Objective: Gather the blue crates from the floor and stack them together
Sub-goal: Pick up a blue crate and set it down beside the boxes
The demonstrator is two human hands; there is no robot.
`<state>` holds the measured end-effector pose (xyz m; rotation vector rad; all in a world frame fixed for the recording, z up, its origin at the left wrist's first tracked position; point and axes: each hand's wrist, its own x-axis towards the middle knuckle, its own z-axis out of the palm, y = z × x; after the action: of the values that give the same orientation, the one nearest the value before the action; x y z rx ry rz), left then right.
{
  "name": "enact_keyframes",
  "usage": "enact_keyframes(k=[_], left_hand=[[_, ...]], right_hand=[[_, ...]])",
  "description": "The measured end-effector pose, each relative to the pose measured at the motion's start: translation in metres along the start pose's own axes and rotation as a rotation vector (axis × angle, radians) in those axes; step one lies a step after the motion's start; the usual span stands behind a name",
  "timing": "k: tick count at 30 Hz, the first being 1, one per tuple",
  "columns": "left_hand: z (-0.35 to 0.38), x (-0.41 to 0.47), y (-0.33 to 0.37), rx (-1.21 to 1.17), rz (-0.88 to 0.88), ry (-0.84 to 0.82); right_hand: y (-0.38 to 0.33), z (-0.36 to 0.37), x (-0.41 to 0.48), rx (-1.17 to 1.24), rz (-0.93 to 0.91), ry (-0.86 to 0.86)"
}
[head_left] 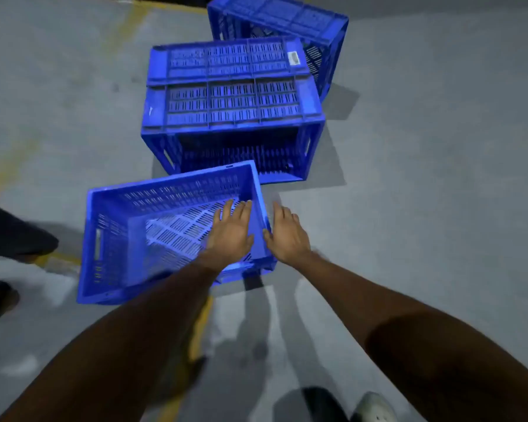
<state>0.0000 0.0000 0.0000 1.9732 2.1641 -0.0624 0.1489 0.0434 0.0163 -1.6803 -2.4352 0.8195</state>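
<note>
In the lower centre of the frame, an open-topped blue perforated plastic crate (165, 196) sits tilted on the grey concrete floor (424, 178), across a yellow painted line (192, 336). The left hand (230, 233) reaches inside it, fingers (241, 210) straight and spread near the inner face of its right-side wall. The right hand (287, 236) lies just outside that same wall, fingers released and extended, with both thumbs close to the rim. Whether either palm actually presses the wall cannot be told. Just above, two more blue slatted crates (232, 102) lie on their sides, touching each other, the upper one bearing a white label (294, 58). A fourth blue crate (287, 19) stands tilted behind them at the top of the frame.
</note>
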Motion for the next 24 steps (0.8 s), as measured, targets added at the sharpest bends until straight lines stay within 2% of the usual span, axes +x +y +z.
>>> enact_keyframes(k=[4, 7, 9, 12, 15, 19, 24], left_hand=[[0.055, 0.013, -0.014, -0.014, -0.028, -0.004], [0.087, 0.011, -0.02, -0.08, -0.036, 0.029], [0.096, 0.012, -0.021, -0.142, -0.054, 0.078], [0.086, 0.009, -0.017, -0.223, -0.035, 0.096], [0.06, -0.009, -0.007, -0.253, 0.077, 0.024], [-0.001, -0.034, 0.023, -0.273, 0.124, -0.14], [-0.093, -0.068, 0.079, -0.126, 0.299, -0.352]], right_hand=[[0.013, 0.069, 0.019, -0.027, 0.054, -0.049], [0.021, 0.104, 0.03, 0.099, 0.172, 0.001], [0.021, 0.109, 0.038, 0.166, 0.281, 0.105], [0.021, 0.098, 0.04, 0.176, 0.333, 0.138], [0.016, 0.063, 0.023, 0.207, 0.377, 0.151], [0.012, -0.02, -0.022, 0.183, 0.47, 0.158], [0.012, -0.146, -0.103, 0.18, 0.651, 0.172]])
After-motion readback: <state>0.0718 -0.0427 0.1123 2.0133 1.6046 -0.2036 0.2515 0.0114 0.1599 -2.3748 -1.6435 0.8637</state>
